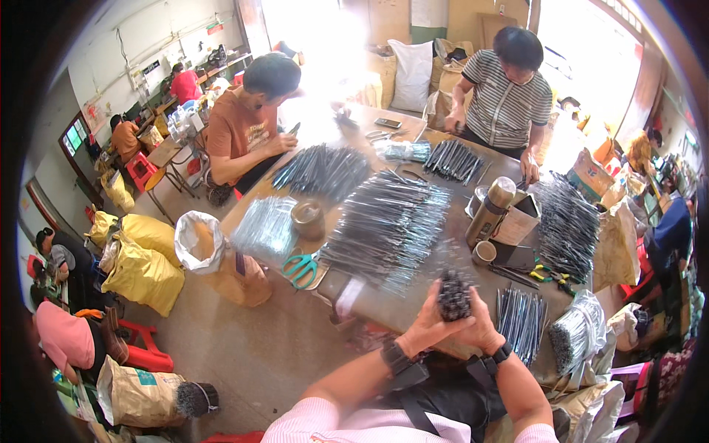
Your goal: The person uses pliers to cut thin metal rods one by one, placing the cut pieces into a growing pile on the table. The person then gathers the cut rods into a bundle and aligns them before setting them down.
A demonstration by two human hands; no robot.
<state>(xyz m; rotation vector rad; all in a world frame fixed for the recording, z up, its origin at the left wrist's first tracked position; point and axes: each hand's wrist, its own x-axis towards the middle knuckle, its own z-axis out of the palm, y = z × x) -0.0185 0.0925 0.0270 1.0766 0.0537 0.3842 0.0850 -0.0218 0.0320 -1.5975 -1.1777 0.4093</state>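
Observation:
Between my left hand [430, 323] and my right hand [484, 325] is a bundle of thin dark rods [454, 295], cupped from both sides and seen nearly end-on. Its far end is blurred. Beyond it, a wide pile of long thin shiny rods [388, 225] lies on the worktable [413, 303]. Just right of my right hand is a smaller row of similar rods [521, 321]. A bundle in clear plastic [580, 332] lies farther right.
Teal scissors [300, 271] lie at the table's left edge, near a tape roll [308, 220]. A steel flask [491, 212], a cup [484, 253] and yellow-handled pliers [550, 275] stand or lie to the right. Two people work across the table. An open sack [221, 258] stands left.

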